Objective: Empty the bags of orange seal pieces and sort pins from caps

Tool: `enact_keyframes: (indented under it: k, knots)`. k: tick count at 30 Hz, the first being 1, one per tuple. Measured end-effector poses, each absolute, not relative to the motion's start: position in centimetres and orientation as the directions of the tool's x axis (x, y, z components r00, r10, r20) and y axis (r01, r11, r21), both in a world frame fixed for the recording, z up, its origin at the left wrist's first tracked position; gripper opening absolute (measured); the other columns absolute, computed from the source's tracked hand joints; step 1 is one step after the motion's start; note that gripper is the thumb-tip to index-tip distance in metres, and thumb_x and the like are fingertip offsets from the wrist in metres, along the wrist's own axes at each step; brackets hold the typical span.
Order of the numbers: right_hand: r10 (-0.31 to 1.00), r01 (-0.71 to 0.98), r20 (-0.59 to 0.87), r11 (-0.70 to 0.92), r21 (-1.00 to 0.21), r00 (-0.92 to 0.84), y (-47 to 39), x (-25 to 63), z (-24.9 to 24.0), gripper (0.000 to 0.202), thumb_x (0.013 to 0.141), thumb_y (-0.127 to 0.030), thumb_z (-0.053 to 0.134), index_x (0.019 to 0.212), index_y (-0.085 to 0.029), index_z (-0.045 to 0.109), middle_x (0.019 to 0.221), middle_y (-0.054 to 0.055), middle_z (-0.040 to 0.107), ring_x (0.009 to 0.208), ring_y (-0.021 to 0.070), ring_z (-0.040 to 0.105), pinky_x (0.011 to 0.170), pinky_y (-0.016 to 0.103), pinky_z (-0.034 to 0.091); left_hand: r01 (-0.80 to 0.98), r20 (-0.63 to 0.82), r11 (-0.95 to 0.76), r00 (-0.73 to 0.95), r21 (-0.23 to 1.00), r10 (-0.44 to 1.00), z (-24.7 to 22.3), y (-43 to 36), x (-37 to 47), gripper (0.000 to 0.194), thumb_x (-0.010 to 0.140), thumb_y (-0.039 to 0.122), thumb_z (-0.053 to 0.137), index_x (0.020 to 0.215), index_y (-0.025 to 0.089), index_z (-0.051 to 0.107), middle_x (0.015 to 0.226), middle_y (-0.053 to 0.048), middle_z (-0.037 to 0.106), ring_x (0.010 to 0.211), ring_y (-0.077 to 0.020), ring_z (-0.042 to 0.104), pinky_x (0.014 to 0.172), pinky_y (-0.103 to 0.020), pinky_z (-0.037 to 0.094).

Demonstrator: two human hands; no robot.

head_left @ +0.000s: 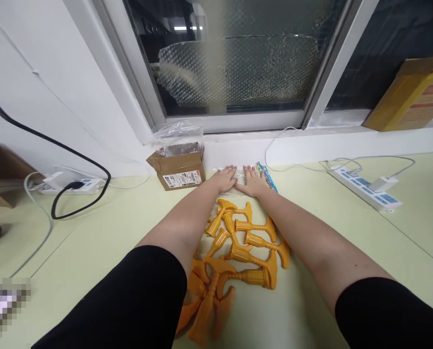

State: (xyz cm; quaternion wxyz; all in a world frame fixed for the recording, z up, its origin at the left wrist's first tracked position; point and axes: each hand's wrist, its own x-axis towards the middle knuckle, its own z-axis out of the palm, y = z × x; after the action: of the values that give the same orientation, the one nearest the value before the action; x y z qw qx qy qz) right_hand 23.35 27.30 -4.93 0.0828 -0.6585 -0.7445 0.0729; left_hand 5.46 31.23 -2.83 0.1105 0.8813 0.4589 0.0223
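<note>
Both arms reach forward over the pale green table. My left hand (225,179) lies flat, fingers spread, on a clear plastic bag (240,187) near the wall. Beside it my right hand (253,182) rests flat on the same bag, its fingers also apart; the thumbs are close together. A colourful printed strip (267,177) shows at the right end of the bag. Between my forearms lies a loose pile of several orange plastic hammer-shaped pieces (245,254), with ribbed flared ends. Neither hand touches them.
An open cardboard box (182,169) with clear plastic stands left of my hands. White power strips lie at the left (88,186) and right (365,188), with cables. A yellow carton (412,97) leans by the window. A blurred-out object (1,310) is at lower left.
</note>
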Motion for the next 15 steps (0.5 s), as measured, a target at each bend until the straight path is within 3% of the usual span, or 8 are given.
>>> enact_keyframes:
  k: [3,8,15]
  knots:
    - [0.997,0.974,0.004,0.073,-0.216,-0.074,27.2,23.6,-4.7,0.105,0.095,-0.079,0.034,0.171,-0.011,0.009,0.176,0.014,0.009,0.163,0.0328,0.006,0.130,0.060,0.000,0.817,-0.113,-0.546,0.570,0.186,0.814,-2.9,31.5,5.2,0.073,0.106,0.047,0.023,0.170,0.013,0.014,0.176,-0.015,0.009,0.164,-0.0284,0.011,0.131,-0.053,0.012]
    - [0.983,0.958,-0.053,-0.181,-0.220,0.174,27.0,24.6,-4.5,0.107,0.095,-0.082,0.025,0.169,-0.005,0.015,0.175,0.018,0.008,0.163,0.0317,0.006,0.129,0.060,0.004,0.857,-0.227,-0.506,0.514,0.098,0.827,-2.4,31.4,4.8,0.077,0.105,0.053,0.015,0.171,0.014,0.009,0.177,-0.009,0.001,0.165,-0.0244,0.005,0.132,-0.050,0.007]
    - [0.976,0.962,-0.094,-0.212,-0.175,0.198,26.9,24.4,-3.7,0.103,0.096,-0.082,0.023,0.170,-0.011,0.015,0.176,0.018,0.008,0.163,0.0338,0.006,0.127,0.066,0.001,0.836,-0.219,-0.542,0.547,0.085,0.808,-2.2,31.3,4.4,0.085,0.102,0.066,0.020,0.171,0.018,0.009,0.177,-0.008,0.001,0.165,-0.0247,0.005,0.132,-0.051,0.006]
